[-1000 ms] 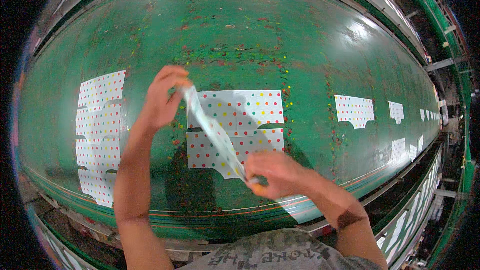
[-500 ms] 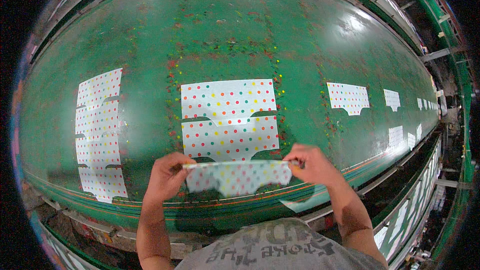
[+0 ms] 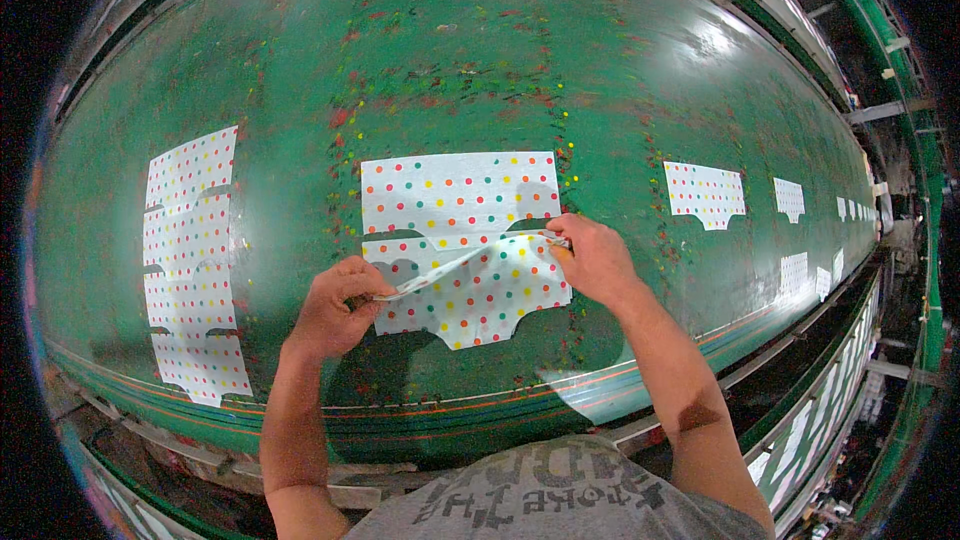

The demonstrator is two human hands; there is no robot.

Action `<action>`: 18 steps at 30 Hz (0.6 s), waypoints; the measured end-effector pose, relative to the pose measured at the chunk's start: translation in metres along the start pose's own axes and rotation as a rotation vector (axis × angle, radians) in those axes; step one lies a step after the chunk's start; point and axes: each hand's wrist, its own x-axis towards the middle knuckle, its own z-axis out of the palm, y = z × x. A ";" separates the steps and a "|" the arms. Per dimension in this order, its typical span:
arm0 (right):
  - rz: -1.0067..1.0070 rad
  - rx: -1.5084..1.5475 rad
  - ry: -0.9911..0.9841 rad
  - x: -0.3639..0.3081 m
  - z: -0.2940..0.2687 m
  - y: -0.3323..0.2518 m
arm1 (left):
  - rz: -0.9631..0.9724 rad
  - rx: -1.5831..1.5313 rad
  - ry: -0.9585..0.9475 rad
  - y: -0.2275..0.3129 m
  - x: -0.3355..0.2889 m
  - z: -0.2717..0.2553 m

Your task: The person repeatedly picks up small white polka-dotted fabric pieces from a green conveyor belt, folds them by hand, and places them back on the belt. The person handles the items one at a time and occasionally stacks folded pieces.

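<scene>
A white fabric piece with coloured dots [image 3: 490,285] hangs between my two hands, its upper edge pulled slantwise. Pinching its lower-left corner is my left hand [image 3: 342,306], fingers closed. My right hand [image 3: 592,258], higher and farther forward, grips the other corner. The held piece overlaps a second dotted piece lying on the green table [image 3: 470,110] and covers most of it. Beyond that lies another flat dotted piece [image 3: 455,185], with curved notches at its near edge.
To the left runs a column of several dotted pieces [image 3: 190,230]. On the right, single pieces [image 3: 705,190] lie along the table into the distance. Orange and white lines mark the table's near edge, where a pale sheet [image 3: 590,395] lies.
Both hands have moved forward with the dotted fabric, the right one farther. The piece now lies over the nearer flat one, its edge slanted rather than level.
</scene>
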 end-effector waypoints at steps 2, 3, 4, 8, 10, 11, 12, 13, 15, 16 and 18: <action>0.023 -0.060 -0.072 0.003 -0.003 -0.001 | 0.036 -0.003 0.037 -0.001 -0.002 -0.002; 0.018 -0.097 -0.101 0.004 -0.005 -0.002 | -0.044 0.041 0.079 -0.001 -0.001 -0.002; 0.025 -0.140 -0.130 0.005 -0.006 -0.003 | -0.093 0.071 0.117 -0.003 0.003 -0.003; 0.029 -0.104 -0.051 0.011 -0.010 -0.006 | -0.216 0.135 0.128 -0.007 0.014 -0.003; 0.097 -0.136 -0.138 0.015 -0.015 -0.006 | -0.127 0.156 0.142 -0.008 0.017 0.001; 0.074 -0.176 -0.138 0.015 -0.018 -0.008 | -0.100 0.179 0.135 -0.009 0.017 0.002; 0.039 -0.201 -0.134 0.014 -0.019 -0.012 | -0.091 0.209 0.139 -0.011 0.017 0.003; 0.048 -0.241 -0.160 0.013 -0.018 -0.018 | -0.104 0.249 0.133 -0.012 0.017 0.005; -0.020 -0.221 -0.218 0.002 -0.021 -0.036 | -0.130 0.333 0.133 -0.013 0.016 0.009; -0.144 -0.147 -0.199 -0.008 -0.018 -0.049 | -0.139 0.371 0.134 -0.013 0.016 0.012; -0.338 0.016 -0.264 -0.036 -0.015 -0.074 | -0.087 0.500 0.157 -0.008 0.015 0.020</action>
